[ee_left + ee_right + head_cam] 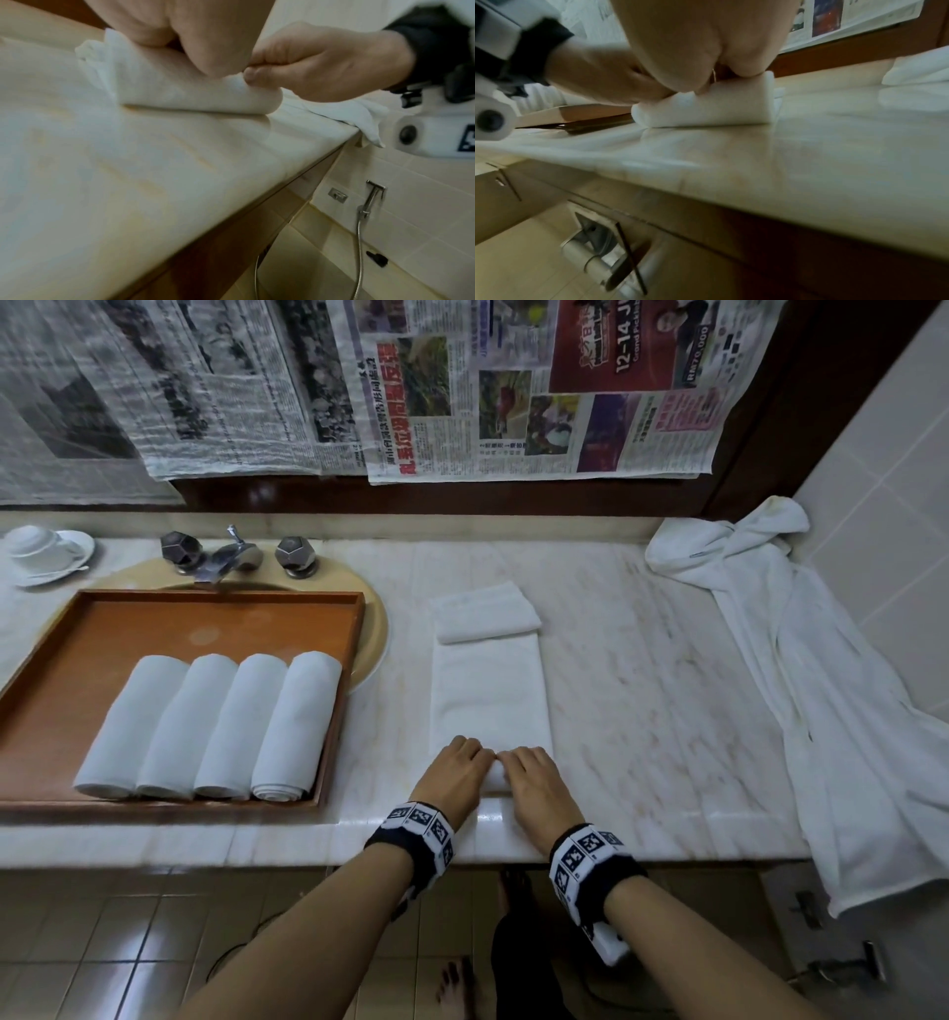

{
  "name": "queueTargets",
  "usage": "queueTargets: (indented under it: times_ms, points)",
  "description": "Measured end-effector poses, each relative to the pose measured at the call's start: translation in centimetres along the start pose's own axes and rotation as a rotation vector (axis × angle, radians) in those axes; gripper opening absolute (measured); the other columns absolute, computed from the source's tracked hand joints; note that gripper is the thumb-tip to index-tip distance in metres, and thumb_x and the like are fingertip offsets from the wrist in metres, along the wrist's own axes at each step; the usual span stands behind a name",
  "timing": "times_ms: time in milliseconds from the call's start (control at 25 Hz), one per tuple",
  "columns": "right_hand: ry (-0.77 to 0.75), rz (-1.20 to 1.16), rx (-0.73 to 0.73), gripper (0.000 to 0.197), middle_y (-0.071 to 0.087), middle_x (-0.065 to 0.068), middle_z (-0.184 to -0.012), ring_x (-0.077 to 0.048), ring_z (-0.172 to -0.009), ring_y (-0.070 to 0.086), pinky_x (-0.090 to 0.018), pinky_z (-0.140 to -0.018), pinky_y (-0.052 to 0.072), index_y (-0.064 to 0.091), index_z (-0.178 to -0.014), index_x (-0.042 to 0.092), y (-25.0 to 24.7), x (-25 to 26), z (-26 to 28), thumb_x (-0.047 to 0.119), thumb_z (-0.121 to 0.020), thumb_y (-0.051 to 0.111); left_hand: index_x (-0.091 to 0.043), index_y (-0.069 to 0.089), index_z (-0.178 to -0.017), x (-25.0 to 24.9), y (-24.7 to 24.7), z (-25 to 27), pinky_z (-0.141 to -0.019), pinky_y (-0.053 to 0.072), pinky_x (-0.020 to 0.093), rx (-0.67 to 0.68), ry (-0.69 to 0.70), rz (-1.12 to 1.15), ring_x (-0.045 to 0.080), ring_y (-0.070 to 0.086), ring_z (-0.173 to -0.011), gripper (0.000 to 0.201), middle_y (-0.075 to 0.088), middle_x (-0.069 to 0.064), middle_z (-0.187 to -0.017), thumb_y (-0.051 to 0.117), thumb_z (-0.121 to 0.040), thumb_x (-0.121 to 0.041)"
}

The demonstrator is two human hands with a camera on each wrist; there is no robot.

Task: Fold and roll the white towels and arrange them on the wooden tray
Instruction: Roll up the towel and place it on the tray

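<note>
Head view: I've got my left hand (454, 770) and right hand (531, 778) side by side on the near end of the folded towel (490, 695), to the right of the wooden tray (354, 629). Its long axis runs straight away from me, so the roll has to travel that way; both hands are equally near.

Left wrist view: the left fingers (205, 48) curl over the started roll (167, 95), gripping it.

Right wrist view: the right fingers (731, 50) clasp the same roll on the tabletop (808, 152), tray off beyond it.
</note>
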State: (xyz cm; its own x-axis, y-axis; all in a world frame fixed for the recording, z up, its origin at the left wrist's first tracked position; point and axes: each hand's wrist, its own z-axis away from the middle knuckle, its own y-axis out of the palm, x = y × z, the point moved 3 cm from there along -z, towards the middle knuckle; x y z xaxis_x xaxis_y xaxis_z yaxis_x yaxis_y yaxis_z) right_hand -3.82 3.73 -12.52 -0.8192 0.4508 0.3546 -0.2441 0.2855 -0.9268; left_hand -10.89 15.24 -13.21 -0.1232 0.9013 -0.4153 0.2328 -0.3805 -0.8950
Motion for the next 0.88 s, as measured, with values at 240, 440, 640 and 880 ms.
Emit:
queueTargets:
  times_ms: [240,440,640,880]
  points:
    - [0.082,-0.013,0.131,0.037,0.057,-0.009,-0.111,-0.028,-0.104,0.051,-0.032,-0.092,0.04,0.059,-0.115,0.008,0.0,-0.4,-0.8,-0.006,-0.081,0.054,-0.004,0.054,-0.115,-1.8,0.6,3.3,-0.087,0.042,0.03,-0.163,0.109,0.004,0.024,0.047,-0.096,0.035,0.057,0.011,-0.104,0.052,-0.079,-0.003]
    - [-0.04,0.147,-0.083,0.045,0.059,-0.012,-0.107,-0.028,-0.097,0.052,-0.041,-0.094,0.05,0.061,-0.116,0.001,0.7,0.9,1.6,0.01,-0.072,0.065,-0.006,0.066,-0.09,-0.2,0.4,-0.1,-0.071,0.052,0.034,-0.039,0.033,-0.036,0.024,0.057,-0.078,0.019,0.061,0.007,-0.085,0.059,-0.073,0.0]
    - [-0.068,0.07,0.014,0.044,0.063,-0.011,-0.106,-0.03,-0.096,0.061,-0.039,-0.098,0.045,0.062,-0.118,0.002,0.4,-0.7,-0.4,-0.004,-0.074,0.06,-0.005,0.064,-0.099,-0.9,-0.8,0.9,-0.079,0.048,0.032,-0.095,-0.005,-0.071,0.025,0.053,-0.091,0.032,0.06,0.009,-0.097,0.039,-0.08,-0.005]
    - [-0.079,0.098,0.177,0.047,0.062,-0.01,-0.117,-0.028,-0.106,0.056,-0.046,-0.103,0.043,0.054,-0.129,0.002,0.1,-1.1,0.5,0.017,-0.087,0.04,0.003,0.061,-0.111,-1.3,1.1,3.0,-0.094,0.041,0.035,-0.208,0.087,-0.052,0.028,0.047,-0.101,0.036,0.057,0.015,-0.107,0.042,-0.081,-0.001]
